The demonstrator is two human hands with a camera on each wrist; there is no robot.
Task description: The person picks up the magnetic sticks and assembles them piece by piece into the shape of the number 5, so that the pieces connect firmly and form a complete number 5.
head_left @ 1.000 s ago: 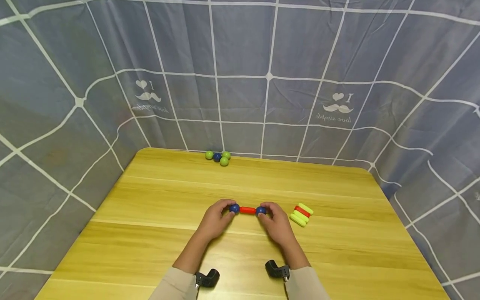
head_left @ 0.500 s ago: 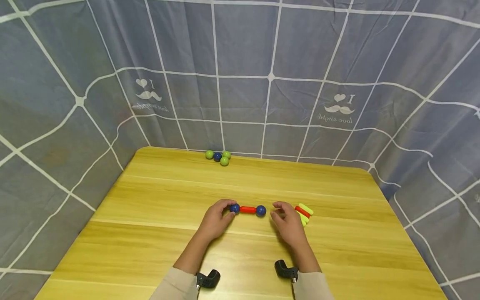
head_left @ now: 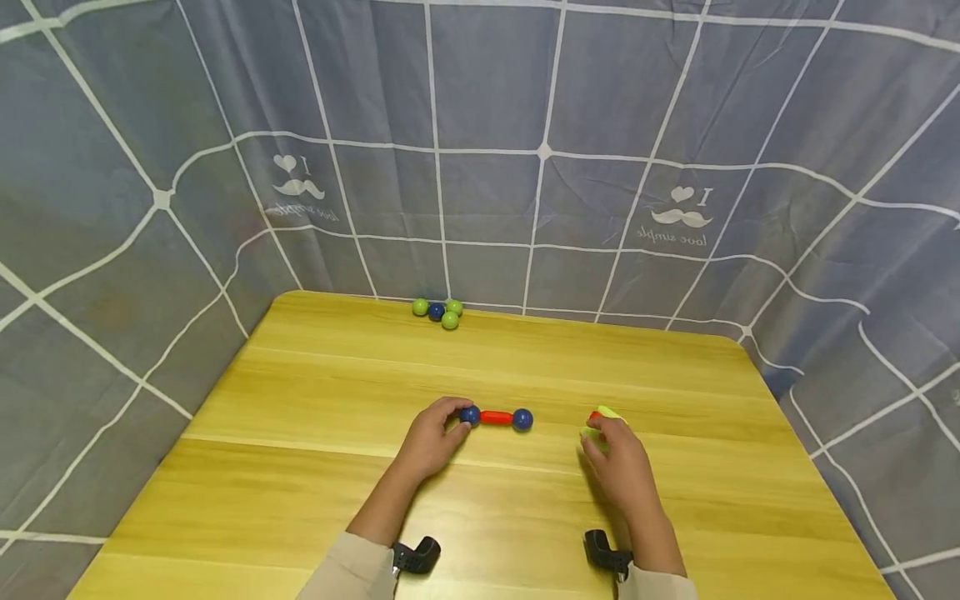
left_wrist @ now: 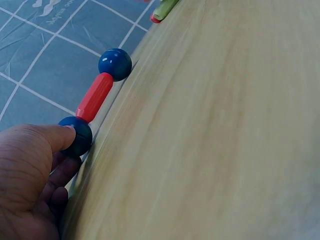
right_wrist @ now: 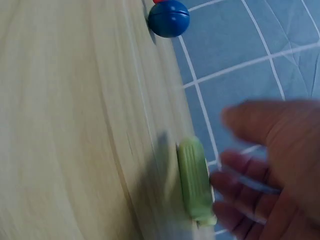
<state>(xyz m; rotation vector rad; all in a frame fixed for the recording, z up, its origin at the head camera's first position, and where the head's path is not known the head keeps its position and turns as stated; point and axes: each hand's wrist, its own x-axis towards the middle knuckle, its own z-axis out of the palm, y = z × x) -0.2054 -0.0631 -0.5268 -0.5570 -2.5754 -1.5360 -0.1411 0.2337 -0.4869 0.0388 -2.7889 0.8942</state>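
Observation:
My left hand (head_left: 433,437) pinches a blue ball (head_left: 471,416) between thumb and fingers. That ball joins one end of a red rod (head_left: 496,417), and a second blue ball (head_left: 522,420) sits on the rod's other end. The joined piece lies across the middle of the table. To its right, my right hand (head_left: 624,467) hovers at a small group of rods, partly covering them. Its thumb and fingers stand apart with nothing between them. A yellow-green rod (right_wrist: 194,177) shows beside the fingertips in the right wrist view; a red rod (head_left: 595,415) peeks out in the head view.
At the table's back edge sit several green balls (head_left: 450,321) and a blue ball (head_left: 437,312). A grey curtain (head_left: 487,196) with white lines rises behind and beside the wooden table (head_left: 337,500). Black cameras are strapped to both wrists.
My right hand has let go of the right-hand blue ball and moved right to the rods. The left hand keeps its grip, and the joined piece stays in place.

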